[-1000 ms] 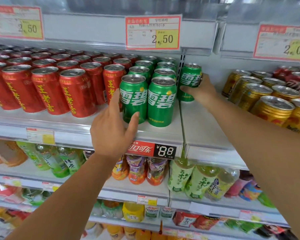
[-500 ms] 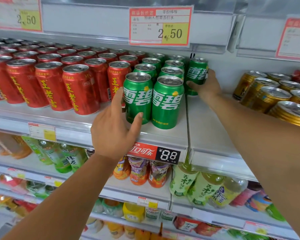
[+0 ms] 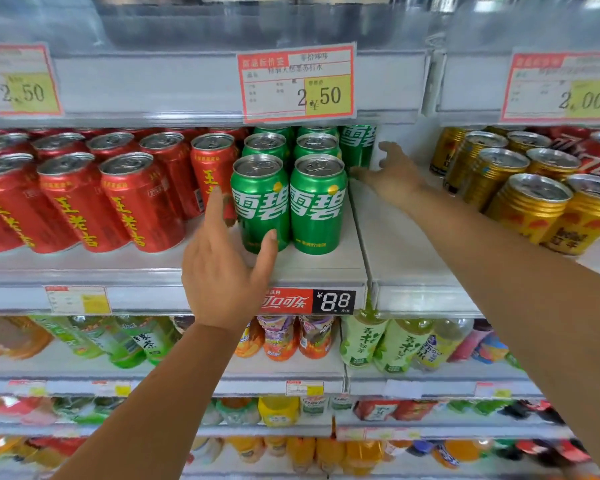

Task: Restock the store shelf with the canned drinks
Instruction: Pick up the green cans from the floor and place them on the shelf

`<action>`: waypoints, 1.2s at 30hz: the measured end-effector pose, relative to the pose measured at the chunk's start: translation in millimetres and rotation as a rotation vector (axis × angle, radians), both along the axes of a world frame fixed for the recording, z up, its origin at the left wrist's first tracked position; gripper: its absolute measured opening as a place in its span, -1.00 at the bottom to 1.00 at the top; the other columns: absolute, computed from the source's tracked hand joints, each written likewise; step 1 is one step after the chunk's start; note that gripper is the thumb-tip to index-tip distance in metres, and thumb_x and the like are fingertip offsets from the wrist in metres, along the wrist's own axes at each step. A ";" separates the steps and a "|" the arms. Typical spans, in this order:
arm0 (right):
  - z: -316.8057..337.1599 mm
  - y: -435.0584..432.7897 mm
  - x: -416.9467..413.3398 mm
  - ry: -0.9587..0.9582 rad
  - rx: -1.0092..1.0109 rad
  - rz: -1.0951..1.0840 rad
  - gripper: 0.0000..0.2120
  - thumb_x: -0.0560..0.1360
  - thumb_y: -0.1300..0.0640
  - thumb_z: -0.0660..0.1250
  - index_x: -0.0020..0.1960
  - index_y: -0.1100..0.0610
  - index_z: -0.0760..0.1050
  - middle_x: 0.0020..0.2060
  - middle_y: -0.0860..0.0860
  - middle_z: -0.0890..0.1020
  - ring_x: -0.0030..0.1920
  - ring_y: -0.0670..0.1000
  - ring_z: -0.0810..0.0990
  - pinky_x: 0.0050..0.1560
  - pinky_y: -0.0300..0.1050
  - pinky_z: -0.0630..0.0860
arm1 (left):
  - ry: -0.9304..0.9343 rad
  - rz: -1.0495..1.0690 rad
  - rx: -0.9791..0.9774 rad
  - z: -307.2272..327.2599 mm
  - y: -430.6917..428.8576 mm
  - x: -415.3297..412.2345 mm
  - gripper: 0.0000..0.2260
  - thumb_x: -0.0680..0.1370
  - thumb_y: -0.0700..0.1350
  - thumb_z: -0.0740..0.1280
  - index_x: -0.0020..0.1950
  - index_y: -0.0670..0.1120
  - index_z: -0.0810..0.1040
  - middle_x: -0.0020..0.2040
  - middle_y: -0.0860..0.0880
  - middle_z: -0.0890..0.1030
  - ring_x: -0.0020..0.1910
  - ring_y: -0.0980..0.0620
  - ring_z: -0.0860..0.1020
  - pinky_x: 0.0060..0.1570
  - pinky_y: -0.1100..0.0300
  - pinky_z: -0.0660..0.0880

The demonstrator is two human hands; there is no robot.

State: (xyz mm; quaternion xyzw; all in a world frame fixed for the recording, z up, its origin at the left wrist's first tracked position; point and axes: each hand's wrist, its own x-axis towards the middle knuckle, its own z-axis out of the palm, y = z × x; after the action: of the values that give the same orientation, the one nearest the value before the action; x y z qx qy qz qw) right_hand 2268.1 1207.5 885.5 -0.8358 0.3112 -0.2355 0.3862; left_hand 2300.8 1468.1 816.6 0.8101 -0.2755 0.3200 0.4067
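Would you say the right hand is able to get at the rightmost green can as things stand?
Probably yes. The right hand is open right beside the rightmost green can, over bare shelf; the gold cans stand off to its right and nothing lies between hand and can.

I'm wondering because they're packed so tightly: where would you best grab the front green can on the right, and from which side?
Round the middle of its upright wall, coming from the front right. The front right green can has bare shelf on its right, while the left green can stands tight against it and the can behind sits close, so there is probably room only there.
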 end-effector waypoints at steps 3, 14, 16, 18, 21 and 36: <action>-5.1 30.1 -53.0 -0.066 -0.129 0.003 -0.42 0.50 -0.01 0.40 0.44 0.09 0.30 0.28 0.09 0.49 0.26 0.04 0.48 0.16 -0.20 0.41 | 0.016 -0.164 -0.179 2.4 10.2 -5.3 -0.38 0.54 0.00 0.32 0.49 -0.27 0.23 0.35 -0.27 0.40 0.31 -0.24 0.41 0.27 -0.15 0.40; -121.2 106.8 -306.0 -0.438 -0.012 -0.551 -0.83 0.54 0.28 0.26 0.10 0.10 0.49 -0.01 0.02 0.59 -0.04 -0.13 0.55 -0.03 -0.33 0.44 | 0.276 -1.034 0.312 -124.6 -23.0 -176.8 -0.57 0.53 -0.07 0.24 0.40 -0.05 0.33 0.25 -0.01 0.42 0.18 -0.11 0.50 0.17 0.04 0.47; -165.2 102.3 -345.2 -0.358 0.121 -0.632 -0.82 0.51 0.24 0.26 0.09 0.13 0.50 -0.02 0.05 0.60 -0.08 -0.12 0.55 -0.06 -0.34 0.45 | 0.350 -1.089 0.526 -166.9 -32.6 -209.6 -0.55 0.54 -0.02 0.22 0.43 0.04 0.30 0.31 0.05 0.39 0.27 -0.02 0.45 0.25 0.18 0.38; -215.1 96.1 -381.5 -0.231 0.282 -0.683 -0.80 0.49 0.22 0.27 0.11 0.15 0.51 -0.02 0.04 0.60 -0.13 -0.13 0.55 -0.12 -0.38 0.46 | 0.481 -1.105 0.745 -215.2 -40.9 -236.9 -0.48 0.54 -0.02 0.28 0.49 0.04 0.28 0.39 0.02 0.39 0.34 0.03 0.40 0.28 0.28 0.29; -298.9 81.5 -430.1 0.023 0.519 -0.727 -0.77 0.50 0.25 0.29 0.14 0.08 0.50 -0.01 0.02 0.59 -0.14 -0.03 0.55 -0.19 -0.39 0.46 | 0.717 -1.023 1.042 -289.6 -52.4 -273.6 -0.38 0.55 -0.05 0.34 0.56 -0.01 0.18 0.48 -0.06 0.31 0.41 -0.02 0.36 0.32 0.16 0.33; -749.0 19.5 -496.4 0.820 0.789 -0.343 -0.50 0.52 0.02 0.24 0.44 -0.07 0.25 0.29 0.04 0.44 0.15 0.08 0.51 -0.03 -0.13 0.43 | 1.172 -0.536 1.296 -686.9 -125.5 -341.0 -0.45 0.53 0.05 0.36 0.48 -0.04 0.32 0.36 -0.12 0.43 0.29 -0.07 0.49 0.27 0.01 0.43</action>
State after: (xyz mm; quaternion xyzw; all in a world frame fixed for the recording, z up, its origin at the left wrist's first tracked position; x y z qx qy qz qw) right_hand 1771.6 1226.9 136.4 -0.5896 0.6296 0.1812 0.4723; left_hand 1959.8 1342.6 129.7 0.8216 -0.3296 -0.4651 0.0079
